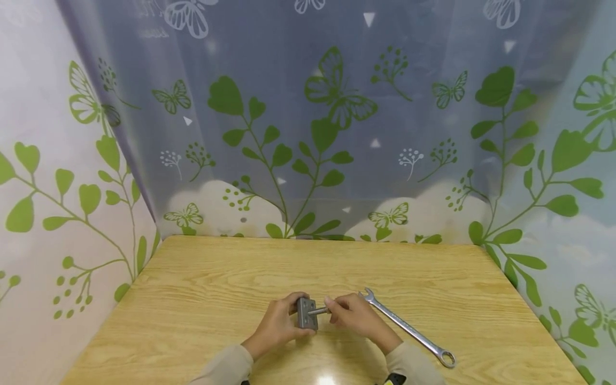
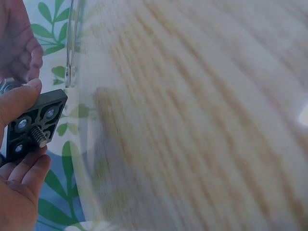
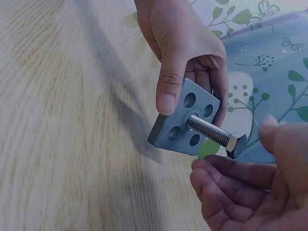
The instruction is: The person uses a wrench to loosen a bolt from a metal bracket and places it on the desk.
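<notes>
My left hand [image 1: 279, 321] grips a square grey metal plate [image 1: 302, 320] by its edges, thumb on one side and fingers on the other. Several round holes surround the plate's centre in the right wrist view. A hex bolt [image 3: 211, 131] passes through the middle, its head towards my right hand [image 3: 245, 192]. The threaded tip [image 2: 39, 137] sticks out of the plate's recessed far face. Loosely bent fingers of my right hand lie beside the bolt head, the thumb apart from it. On the table to the right rests a combination wrench [image 1: 404, 325].
The wood-grain table [image 1: 216, 278] runs under both hands. Curtains [image 1: 289, 160] with leaf and butterfly prints hang behind it and along both sides. A bright light reflection shows near the table's front.
</notes>
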A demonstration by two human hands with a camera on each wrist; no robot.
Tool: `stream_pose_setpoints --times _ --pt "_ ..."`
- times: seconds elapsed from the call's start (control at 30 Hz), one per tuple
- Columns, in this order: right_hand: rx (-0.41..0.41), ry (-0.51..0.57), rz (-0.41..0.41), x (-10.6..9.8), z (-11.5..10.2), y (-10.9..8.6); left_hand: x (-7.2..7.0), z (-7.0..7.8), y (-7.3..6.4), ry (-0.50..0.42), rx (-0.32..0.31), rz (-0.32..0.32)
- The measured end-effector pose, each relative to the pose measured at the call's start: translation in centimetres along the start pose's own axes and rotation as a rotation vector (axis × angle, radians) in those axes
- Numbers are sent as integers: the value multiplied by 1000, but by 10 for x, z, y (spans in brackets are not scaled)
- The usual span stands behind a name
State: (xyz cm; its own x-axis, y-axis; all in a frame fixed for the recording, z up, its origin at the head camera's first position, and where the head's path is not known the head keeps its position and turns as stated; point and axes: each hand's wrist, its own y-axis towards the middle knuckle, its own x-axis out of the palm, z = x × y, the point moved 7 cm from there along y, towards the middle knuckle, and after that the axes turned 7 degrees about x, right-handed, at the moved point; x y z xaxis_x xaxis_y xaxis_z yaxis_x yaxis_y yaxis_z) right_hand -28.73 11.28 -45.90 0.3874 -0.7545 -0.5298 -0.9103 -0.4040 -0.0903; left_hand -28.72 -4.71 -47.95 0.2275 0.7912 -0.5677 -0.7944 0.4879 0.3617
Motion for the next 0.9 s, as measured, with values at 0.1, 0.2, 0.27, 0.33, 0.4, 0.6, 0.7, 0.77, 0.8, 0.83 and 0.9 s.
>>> stream_pose_setpoints --times 0.1,0.2,0.27,0.33,0.4,0.6,0.7,0.77,0.8,0.83,0.9 --pt "42 32 29 -1 1 0 0 -1 0 8 -7 0" --pt "45 21 48 -2 0 -1 0 0 1 8 -9 1" --pt "37 2 57 -3 -1 0 0 0 1 5 -8 1" --pt "26 -14 62 -5 -1 0 -1 1 2 2 -8 1" --pt "9 -26 63 -5 -2 0 -1 1 2 2 -9 0" --pt "-92 -75 81 -8 -7 -1 -2 2 1 12 -6 -3" --pt "-114 -70 79 -8 -8 -2 -1 3 1 8 -3 -7" --pt "-117 -63 75 -7 -8 -2 -1 3 1 1 1 -7" --pt "-120 -66 76 -7 -8 -2 0 3 1 -1 0 -8" --pt "-122 -69 77 -7 -8 -1 -1 3 1 -3 -5 -8" --pt "-124 -69 75 -6 -7 -1 -1 3 0 -6 -6 -8"
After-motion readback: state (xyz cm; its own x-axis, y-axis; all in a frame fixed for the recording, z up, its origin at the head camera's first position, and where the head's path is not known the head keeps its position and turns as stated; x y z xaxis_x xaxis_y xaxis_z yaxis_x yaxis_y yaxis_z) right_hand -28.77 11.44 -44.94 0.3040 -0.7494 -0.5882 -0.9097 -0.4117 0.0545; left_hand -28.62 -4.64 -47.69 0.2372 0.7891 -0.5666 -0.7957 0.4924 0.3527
